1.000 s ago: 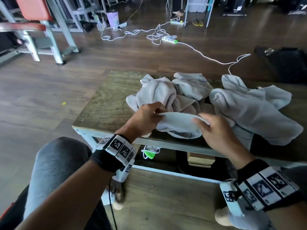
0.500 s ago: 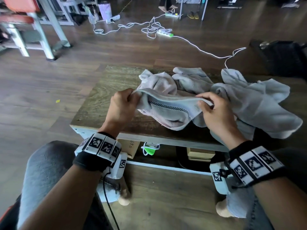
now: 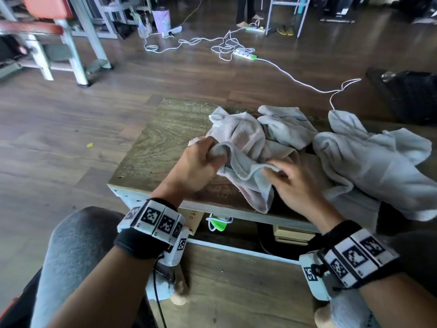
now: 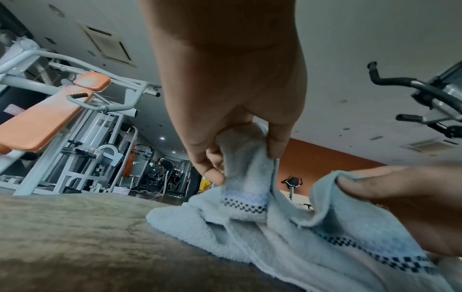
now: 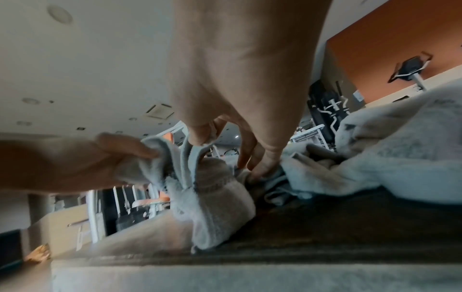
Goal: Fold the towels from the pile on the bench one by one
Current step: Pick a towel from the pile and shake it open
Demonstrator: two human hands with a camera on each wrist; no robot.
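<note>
A pale grey towel [image 3: 246, 178] with a dark checkered band [image 4: 246, 205] lies crumpled at the front of the wooden bench [image 3: 160, 143], one end drooping over the front edge. My left hand [image 3: 214, 155] grips a bunched corner of it, thumb and fingers pinching the cloth [image 4: 245, 150]. My right hand [image 3: 272, 170] pinches the towel's hem a short way to the right [image 5: 200, 142]. The pile of other towels [image 3: 369, 162] sits behind and to the right; my right hand's lower fingers touch cloth there.
More crumpled towels [image 3: 286, 129] lie at the bench's far side. A white cable and power strip [image 3: 243, 54] trail across the floor beyond. A gym machine with an orange pad [image 3: 42, 10] stands far left, a black bag [image 3: 413, 95] far right. My knee [image 3: 71, 245] is at the bench's front.
The towel was stretched between my hands half a second ago. My right hand has slid in toward the left along the hem, and the towel now hangs slack over the bench's front edge.
</note>
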